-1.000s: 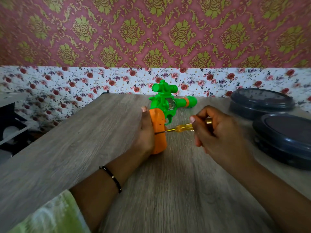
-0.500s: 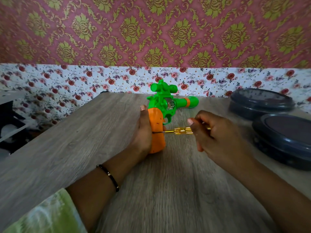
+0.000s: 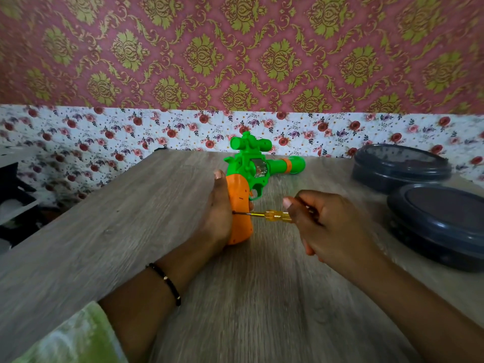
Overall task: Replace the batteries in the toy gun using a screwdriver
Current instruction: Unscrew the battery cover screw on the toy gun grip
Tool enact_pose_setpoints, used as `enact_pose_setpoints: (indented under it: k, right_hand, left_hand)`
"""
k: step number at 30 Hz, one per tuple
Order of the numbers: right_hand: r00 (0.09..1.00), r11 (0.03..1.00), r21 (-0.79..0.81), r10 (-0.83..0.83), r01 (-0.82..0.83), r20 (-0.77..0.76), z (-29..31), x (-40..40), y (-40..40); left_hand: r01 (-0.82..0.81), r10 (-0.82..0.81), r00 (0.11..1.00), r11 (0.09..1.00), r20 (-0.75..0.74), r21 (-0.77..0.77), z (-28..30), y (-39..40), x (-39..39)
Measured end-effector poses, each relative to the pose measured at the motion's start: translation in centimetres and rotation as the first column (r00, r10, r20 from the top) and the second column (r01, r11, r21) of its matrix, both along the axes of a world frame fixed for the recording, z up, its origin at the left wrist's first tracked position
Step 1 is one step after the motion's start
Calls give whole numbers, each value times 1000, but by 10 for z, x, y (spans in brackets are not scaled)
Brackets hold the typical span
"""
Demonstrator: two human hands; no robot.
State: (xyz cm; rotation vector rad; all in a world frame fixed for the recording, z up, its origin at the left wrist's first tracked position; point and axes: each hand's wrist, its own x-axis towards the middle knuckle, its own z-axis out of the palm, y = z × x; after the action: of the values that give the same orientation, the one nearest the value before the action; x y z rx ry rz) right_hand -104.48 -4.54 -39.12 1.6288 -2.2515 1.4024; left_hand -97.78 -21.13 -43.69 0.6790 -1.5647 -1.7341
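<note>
Right hand (image 3: 332, 226) drawn lower, pinching screwdriver (image 3: 272, 215), tip on toy gun (image 3: 239, 213)

Black beaded bracelet (image 3: 165, 282), pale green sleeve (image 3: 76, 336)

My left hand (image 3: 217, 216) covers the far side of the toy gun's (image 3: 251, 169) orange handle (image 3: 239, 205), so my fingers behind it are out of sight. The screwdriver's (image 3: 264, 214) tip meets the handle at a spot too small to make out, and the back of its yellow shaft is buried in my right hand's (image 3: 327, 226) grip. The nearer dark container (image 3: 440, 226) is cut off by the right edge. The counter (image 3: 117, 221) is blurred, as is my green sleeve (image 3: 73, 336), cropped at the bottom.
</note>
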Motion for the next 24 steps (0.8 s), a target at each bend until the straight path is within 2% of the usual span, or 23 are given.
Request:
enact_pose_setpoints:
  k: [4,12,14,17,18,21,24]
  right_hand:
    - [991,997,-40,74,-70,108,0,-2,-2]
    - [961,978,-144,178,-150,210,-2,-4,-3]
    - [974,980,-153,152,-126,171,-4,-2,-4]
    - [995,998,-54,-36,31,-96,-7,-1,-3]
    - [988,997,-48,-70,64,-141,-8,-2,-3]
    - [991,995,-103,-11,-3,-130,-8,-2,-4]
    - [987,979,-126,155,-159,-46,-9,-1,-6]
  left_hand:
    - [-6,6,1000,1000,20,-19,-1,0,0]
    - [-12,12,999,1000,31,-24,-5,-6,-2]
    - [-7,7,1000,1000,27,-21,-4,-5,-3]
    - [-5,5,1000,1000,15,-9,-4,-6,-2]
    - [-7,8,1000,1000,16,-12,-4,-7,-2]
    - [0,0,1000,1000,18,-13,-5,-9,-2]
    - [15,-15,1000,1000,-1,12,-6,-9,-2]
